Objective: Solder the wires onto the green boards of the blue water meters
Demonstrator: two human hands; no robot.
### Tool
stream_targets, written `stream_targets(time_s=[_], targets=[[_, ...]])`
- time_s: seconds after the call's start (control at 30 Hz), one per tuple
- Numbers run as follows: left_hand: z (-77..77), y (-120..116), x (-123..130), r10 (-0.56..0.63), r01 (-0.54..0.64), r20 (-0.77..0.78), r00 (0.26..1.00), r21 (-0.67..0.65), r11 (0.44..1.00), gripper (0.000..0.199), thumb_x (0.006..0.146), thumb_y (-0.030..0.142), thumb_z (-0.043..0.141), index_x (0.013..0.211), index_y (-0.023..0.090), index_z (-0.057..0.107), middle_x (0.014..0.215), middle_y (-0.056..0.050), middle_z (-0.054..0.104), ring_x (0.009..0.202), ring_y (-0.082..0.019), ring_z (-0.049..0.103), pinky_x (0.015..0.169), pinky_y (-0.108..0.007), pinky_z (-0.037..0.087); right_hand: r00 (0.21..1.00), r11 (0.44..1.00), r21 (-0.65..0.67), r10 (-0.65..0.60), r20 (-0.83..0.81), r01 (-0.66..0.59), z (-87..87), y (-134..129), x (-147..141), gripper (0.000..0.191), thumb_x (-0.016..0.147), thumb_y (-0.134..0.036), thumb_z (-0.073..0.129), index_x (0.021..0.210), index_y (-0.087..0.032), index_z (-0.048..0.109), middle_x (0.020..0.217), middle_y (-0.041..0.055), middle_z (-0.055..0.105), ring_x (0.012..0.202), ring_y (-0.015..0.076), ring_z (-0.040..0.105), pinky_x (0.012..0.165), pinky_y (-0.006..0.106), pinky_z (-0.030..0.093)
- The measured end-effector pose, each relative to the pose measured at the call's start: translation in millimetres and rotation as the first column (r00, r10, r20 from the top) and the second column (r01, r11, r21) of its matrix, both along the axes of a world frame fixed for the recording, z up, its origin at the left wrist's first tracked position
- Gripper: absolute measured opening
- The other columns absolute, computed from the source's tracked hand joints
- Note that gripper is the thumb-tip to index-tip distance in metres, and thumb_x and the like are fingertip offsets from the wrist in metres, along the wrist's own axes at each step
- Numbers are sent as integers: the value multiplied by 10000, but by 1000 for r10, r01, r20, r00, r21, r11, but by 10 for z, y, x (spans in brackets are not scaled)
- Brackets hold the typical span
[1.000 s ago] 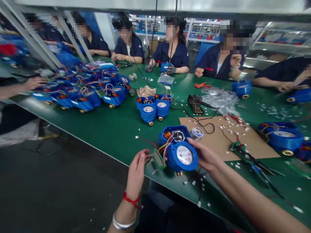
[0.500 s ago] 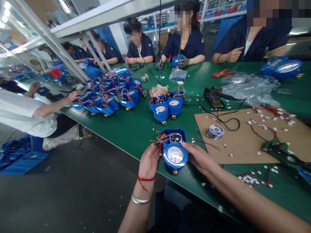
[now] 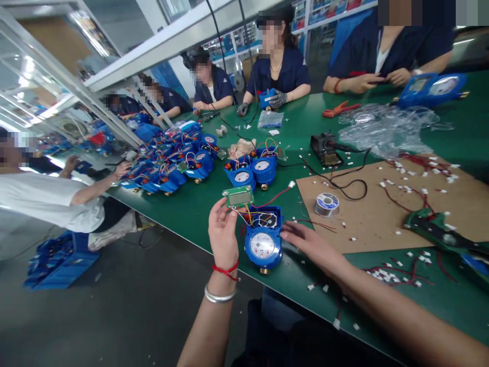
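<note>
A blue water meter [image 3: 263,243] with a round white dial and an open wiring box lies on the green table in front of me. My left hand [image 3: 223,227] pinches a small green circuit board [image 3: 239,197] with a grey display, held up at the meter's left. Thin coloured wires run from the board into the open box. A red wire with a white plug [image 3: 291,184] stretches out to the right behind the box. My right hand [image 3: 300,237] rests at the meter's right side, fingers stretched out, fingertips close to the housing; whether they touch is unclear.
Two more meters [image 3: 252,172] stand just behind, and a heap of meters [image 3: 168,163] lies to the left. On the right are a cardboard sheet [image 3: 359,229], a solder spool [image 3: 327,205], a soldering iron stand [image 3: 326,149] and loose plugged wires. Co-workers sit across the table.
My left hand has lifted the circuit board up out from beside the meter, its display now facing me. My right hand has loosened from the meter's side. The view has shifted slightly.
</note>
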State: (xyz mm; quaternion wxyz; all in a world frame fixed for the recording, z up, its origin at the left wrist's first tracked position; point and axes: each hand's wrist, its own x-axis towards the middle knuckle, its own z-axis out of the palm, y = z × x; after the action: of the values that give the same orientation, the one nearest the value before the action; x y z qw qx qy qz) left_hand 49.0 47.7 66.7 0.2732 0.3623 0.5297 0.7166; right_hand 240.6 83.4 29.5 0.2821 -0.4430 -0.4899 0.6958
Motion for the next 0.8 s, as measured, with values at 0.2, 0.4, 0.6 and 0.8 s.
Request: stream_targets(time_s=[0.2,0.4,0.6,0.8], targets=[[54,52,134,-324,321,-99,941,-41,946,351,815,224,619,1157,196,545,978,-57,643,820,-155,663,794,-288,511,989,848,508,-122,-89,150,286,316,272,372,880,-355,509,1243,-274,534,1293,65,549,1127,222,568,1013,469,404],[27,89,247,-392,370,-142,909,-160,915,328,844,257,579,1163,188,541,1004,-75,640,803,-150,660,779,-292,524,989,857,513,117,-92,-53,410,398,248,412,850,-321,557,1253,-244,518,1152,72,633,1036,194,611,914,392,491],[11,-54,281,-250,132,-521,816,-252,959,500,862,292,554,1336,253,403,1255,-93,559,1113,-208,568,1000,-388,422,998,862,505,60,7,-55,300,388,195,324,820,-255,577,1142,-238,604,998,41,673,906,183,640,847,377,516],[-305,-140,33,-57,-14,-116,992,-538,843,523,789,387,642,1241,162,505,1268,-132,563,1165,-255,540,1016,-385,408,998,915,400,-25,-51,44,254,357,246,414,796,-227,591,1207,-280,576,870,13,629,744,150,627,777,361,546]])
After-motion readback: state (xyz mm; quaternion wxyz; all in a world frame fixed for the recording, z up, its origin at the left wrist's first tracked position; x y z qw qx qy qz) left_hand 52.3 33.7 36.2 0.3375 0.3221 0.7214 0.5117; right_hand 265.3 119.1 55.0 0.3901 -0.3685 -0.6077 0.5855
